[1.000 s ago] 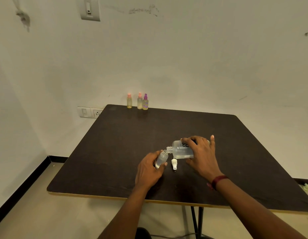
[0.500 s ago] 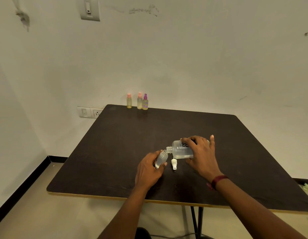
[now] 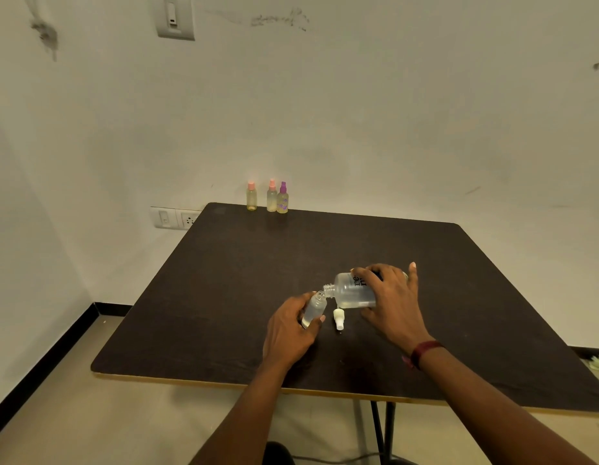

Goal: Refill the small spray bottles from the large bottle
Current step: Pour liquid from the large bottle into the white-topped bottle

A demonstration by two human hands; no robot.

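My right hand (image 3: 393, 302) grips the large clear bottle (image 3: 350, 292), tipped on its side with its open neck pointing left. The neck meets the mouth of a small clear bottle (image 3: 314, 308), which my left hand (image 3: 288, 330) holds tilted near the middle of the dark table (image 3: 224, 297). A white spray cap (image 3: 338, 318) lies on the table between my hands. Three small capped spray bottles stand at the table's far edge: two with pink caps (image 3: 251, 196) (image 3: 272, 196) and one with a purple cap (image 3: 282, 198).
A pale wall rises close behind the table, with a switch and socket plate (image 3: 174, 218) left of the far corner. The table's front edge (image 3: 291, 391) has a light trim, with black legs under it. Bare floor lies to the left.
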